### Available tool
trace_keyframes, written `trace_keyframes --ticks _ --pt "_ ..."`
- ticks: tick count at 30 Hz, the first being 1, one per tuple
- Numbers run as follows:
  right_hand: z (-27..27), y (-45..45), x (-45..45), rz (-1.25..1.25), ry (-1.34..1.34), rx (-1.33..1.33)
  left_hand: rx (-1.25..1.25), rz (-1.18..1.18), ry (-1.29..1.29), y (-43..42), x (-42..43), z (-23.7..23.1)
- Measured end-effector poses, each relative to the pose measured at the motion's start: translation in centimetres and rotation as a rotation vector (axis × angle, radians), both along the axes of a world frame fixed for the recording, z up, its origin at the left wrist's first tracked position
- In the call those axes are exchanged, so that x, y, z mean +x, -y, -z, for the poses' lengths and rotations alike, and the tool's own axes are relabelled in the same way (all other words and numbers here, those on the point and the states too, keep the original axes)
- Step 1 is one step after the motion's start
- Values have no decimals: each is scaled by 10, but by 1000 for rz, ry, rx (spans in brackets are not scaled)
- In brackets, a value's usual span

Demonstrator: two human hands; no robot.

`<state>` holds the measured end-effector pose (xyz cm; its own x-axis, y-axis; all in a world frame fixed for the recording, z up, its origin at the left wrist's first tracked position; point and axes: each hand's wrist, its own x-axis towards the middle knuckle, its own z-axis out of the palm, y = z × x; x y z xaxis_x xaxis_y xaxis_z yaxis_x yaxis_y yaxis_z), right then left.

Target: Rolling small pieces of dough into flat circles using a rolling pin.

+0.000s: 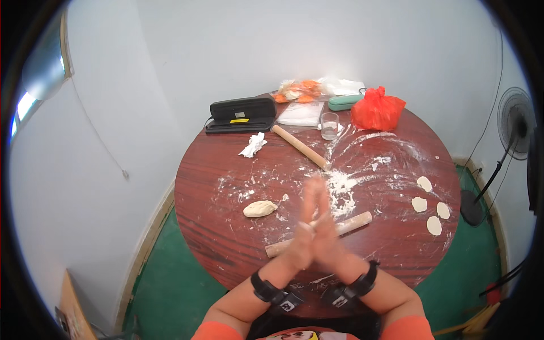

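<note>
My left hand (302,229) and my right hand (325,229) meet palm to palm over the round wooden table (204,170), fingers pointing away from me and blurred. Something pale shows between the palms; whether it is dough cannot be told. Below them lies a floured wooden rolling pin (355,224), its middle hidden by my hands. A lump of dough (260,208) rests left of my hands. Loose white flour (341,191) is scattered just beyond them. A second rolling pin (301,148) lies slantwise farther back. Several flat dough rounds (419,204) lie near the right edge.
Along the back stand an open black case (242,114), white packets (301,113), a drinking glass (330,126), a green case (344,102) and a tied red plastic bag (377,109). Crumpled tissue (253,145) lies at the left. A standing fan (515,123) is beyond the right edge.
</note>
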<state>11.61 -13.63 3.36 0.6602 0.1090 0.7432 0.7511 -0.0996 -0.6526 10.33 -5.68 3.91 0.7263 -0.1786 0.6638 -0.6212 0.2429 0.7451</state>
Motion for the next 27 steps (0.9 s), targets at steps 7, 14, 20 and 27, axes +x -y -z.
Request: trace_keyframes --ticks 7,14,20,27 --pt "-15 36 4 -128 -152 247 263 121 183 16 -15 6" --pt "-8 -30 -53 -134 174 -308 -473 -77 -195 -25 22 -17" --pt "-16 27 53 320 -39 22 -128 326 -198 21 -17 3" --pt "2 -21 -19 -280 -131 74 -57 -57 -177 -22 27 0"
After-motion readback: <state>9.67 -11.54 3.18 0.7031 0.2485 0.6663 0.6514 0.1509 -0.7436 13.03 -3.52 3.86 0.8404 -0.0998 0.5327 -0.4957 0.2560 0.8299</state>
